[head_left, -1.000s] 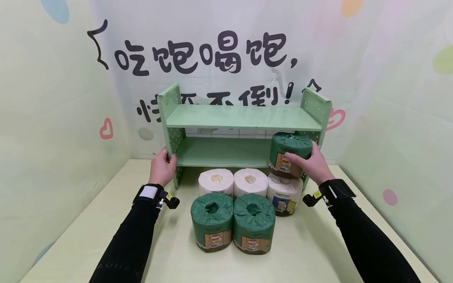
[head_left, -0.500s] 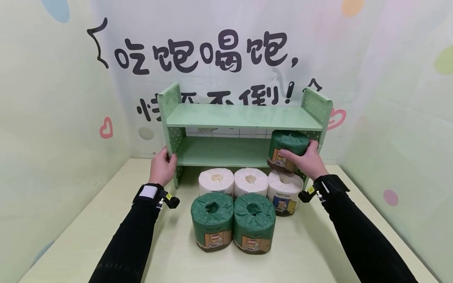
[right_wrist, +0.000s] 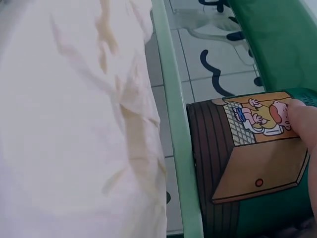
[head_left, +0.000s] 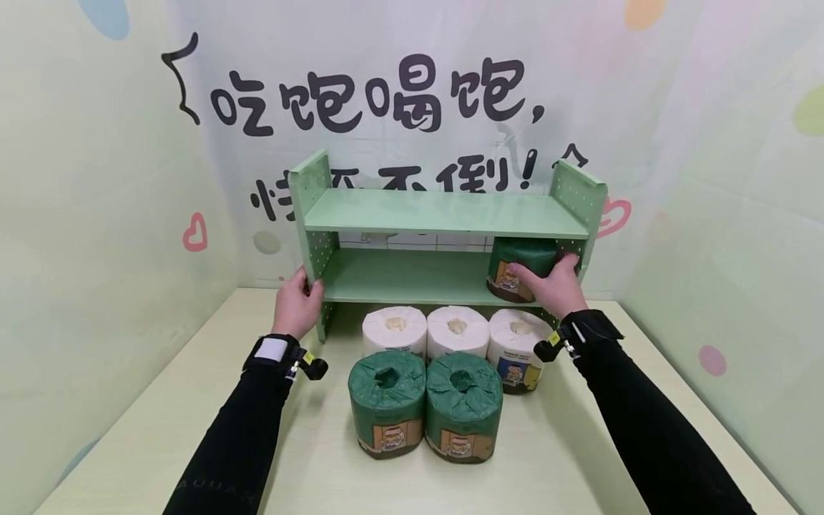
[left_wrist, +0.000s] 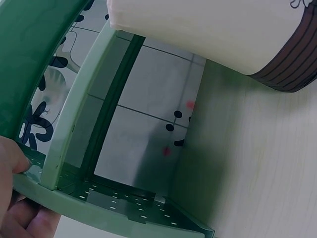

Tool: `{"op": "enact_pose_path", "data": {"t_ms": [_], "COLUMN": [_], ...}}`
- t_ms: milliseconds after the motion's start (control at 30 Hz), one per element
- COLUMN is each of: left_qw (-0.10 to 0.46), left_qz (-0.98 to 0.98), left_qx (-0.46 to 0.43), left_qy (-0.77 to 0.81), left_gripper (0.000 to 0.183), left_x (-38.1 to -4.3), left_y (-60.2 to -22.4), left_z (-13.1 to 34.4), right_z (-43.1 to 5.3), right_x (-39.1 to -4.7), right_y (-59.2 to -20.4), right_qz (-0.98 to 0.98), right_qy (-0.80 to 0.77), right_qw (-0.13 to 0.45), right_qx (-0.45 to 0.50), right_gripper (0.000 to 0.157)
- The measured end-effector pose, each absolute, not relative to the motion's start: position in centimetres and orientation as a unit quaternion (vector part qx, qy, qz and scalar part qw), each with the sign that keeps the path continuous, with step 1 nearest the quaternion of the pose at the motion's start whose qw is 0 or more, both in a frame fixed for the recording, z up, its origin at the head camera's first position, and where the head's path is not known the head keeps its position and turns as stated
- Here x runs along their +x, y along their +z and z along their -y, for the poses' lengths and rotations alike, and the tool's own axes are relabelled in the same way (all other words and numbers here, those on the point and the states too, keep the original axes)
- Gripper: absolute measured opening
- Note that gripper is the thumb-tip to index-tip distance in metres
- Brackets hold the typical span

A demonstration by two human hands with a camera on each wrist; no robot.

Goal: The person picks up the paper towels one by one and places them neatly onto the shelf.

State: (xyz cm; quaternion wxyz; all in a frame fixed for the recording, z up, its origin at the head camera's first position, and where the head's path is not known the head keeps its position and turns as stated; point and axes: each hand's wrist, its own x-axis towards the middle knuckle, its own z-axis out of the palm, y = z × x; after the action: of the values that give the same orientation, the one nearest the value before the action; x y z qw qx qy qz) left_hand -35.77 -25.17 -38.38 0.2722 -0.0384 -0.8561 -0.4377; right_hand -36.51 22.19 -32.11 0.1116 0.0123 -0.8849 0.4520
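Observation:
My left hand [head_left: 297, 307] grips the left side panel of a light-green two-tier shelf rack [head_left: 444, 214]; in the left wrist view the thumb [left_wrist: 17, 157] lies inside the panel and the fingers outside. At the right end of the lower tier, my right hand [head_left: 558, 287] holds a green-wrapped toilet roll [head_left: 529, 250] with its thumb across the front. That roll stands upright, its top hidden under the upper board. In the right wrist view, the base of the held roll [right_wrist: 213, 163] is right at the tier's front edge [right_wrist: 173, 109].
Three white-wrapped toilet rolls [head_left: 457, 330] stand in a row on the table [head_left: 309, 443] before the rack. Two green-wrapped rolls [head_left: 386, 400] stand side by side nearer the front. A printed cloth backdrop [head_left: 399, 28] rises behind the rack and along both sides.
My right hand has carried the green toilet roll left, back and down, from above the right white roll into the lower tier. My left hand has stayed on the side panel.

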Motion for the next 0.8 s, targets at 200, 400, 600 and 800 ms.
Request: {"op": "enact_pose_path", "data": {"t_ms": [200, 400, 600, 800], "left_qw": [0.270, 0.263, 0.259, 0.259], "left_qz": [0.858, 0.863, 0.863, 0.863], "left_qx": [-0.035, -0.027, -0.026, -0.026], "left_qy": [-0.435, -0.431, -0.432, -0.432], "left_gripper": [0.037, 0.038, 0.038, 0.037], "left_x": [-35.6, -35.2, -35.0, -35.2], "left_y": [-38.2, -37.9, -38.0, -38.1], "left_z": [25.0, 24.7, 24.7, 24.7], "right_z": [-22.6, -22.6, -23.1, -23.1], "right_x": [-36.9, -37.2, -37.6, -37.0], "right_y": [-31.8, -31.5, -31.9, -31.9], "right_qz": [0.898, 0.898, 0.899, 0.897], "right_qy": [0.425, 0.422, 0.423, 0.428], "right_qw": [0.114, 0.121, 0.111, 0.099], "right_qx": [0.014, 0.034, 0.040, 0.043], "right_gripper": [0.119, 0.109, 0.107, 0.107]}}
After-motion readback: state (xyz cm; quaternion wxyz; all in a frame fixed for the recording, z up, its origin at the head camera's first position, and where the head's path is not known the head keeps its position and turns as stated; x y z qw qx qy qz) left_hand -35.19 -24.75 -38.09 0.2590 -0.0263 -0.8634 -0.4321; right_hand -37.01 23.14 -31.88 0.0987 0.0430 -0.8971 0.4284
